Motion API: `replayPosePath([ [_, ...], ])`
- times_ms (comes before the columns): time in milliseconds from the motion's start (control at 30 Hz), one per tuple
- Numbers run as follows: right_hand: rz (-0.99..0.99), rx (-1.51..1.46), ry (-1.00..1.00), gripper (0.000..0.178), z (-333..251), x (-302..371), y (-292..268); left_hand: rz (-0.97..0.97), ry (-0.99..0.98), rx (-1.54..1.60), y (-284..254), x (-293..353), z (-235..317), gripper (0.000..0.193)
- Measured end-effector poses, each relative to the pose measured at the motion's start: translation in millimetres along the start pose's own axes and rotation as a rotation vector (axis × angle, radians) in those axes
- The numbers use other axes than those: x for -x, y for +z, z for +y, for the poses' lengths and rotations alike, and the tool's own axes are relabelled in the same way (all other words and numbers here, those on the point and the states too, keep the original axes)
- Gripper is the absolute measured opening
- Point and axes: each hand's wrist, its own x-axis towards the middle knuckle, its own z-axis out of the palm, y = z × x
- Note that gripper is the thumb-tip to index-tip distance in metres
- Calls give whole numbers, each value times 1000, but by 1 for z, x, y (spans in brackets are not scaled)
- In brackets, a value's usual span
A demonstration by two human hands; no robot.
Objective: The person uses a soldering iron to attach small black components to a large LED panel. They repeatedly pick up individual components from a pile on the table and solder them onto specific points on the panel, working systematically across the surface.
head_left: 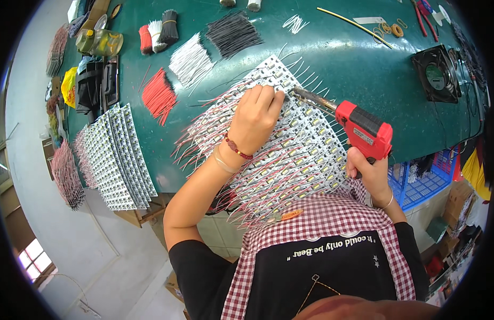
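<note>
A large white circuit board panel (272, 69), covered in rows of small parts with red, white and black wires soldered along it, lies tilted over the table edge and my lap. My left hand (256, 114) rests on its upper part, fingers pinched together; what is between the fingertips is hidden. My right hand (367, 169) is wrapped around the handle of a red and black soldering gun (364, 125). The gun's tip points left and sits at the panel close to my left fingertips.
On the green table (321, 58) lie piles of red wires (159, 96), white wires (191, 61) and black wires (234, 34). A black fan (436, 73) stands right, beyond it red-handled pliers (425, 20). More board panels (116, 160) hang over the left edge. A blue crate (425, 184) is below right.
</note>
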Motion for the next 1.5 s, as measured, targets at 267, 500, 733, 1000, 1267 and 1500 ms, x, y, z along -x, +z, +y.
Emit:
replayPosePath([
  [267, 1, 27, 6, 15, 1, -1, 0, -5, 12, -21, 0, 0, 0, 28],
  [500, 23, -12, 25, 17, 1, 4, 0, 2, 17, -25, 0, 0, 1, 26],
  [733, 46, -38, 41, 17, -1, 3, 3, -24, 24, -45, -1, -1, 2, 26],
  [1000, 55, -28, 20, 16, 1, 5, 3, -23, 38, -68, -1, 0, 2, 26],
  [1267, 70, -45, -13, 11, 4, 6, 1, -35, 55, -118, -2, -1, 1, 22],
  [1500, 92, -89, -15, 7, 3, 12, -6, 43, 51, -109, -8, -2, 9, 28],
])
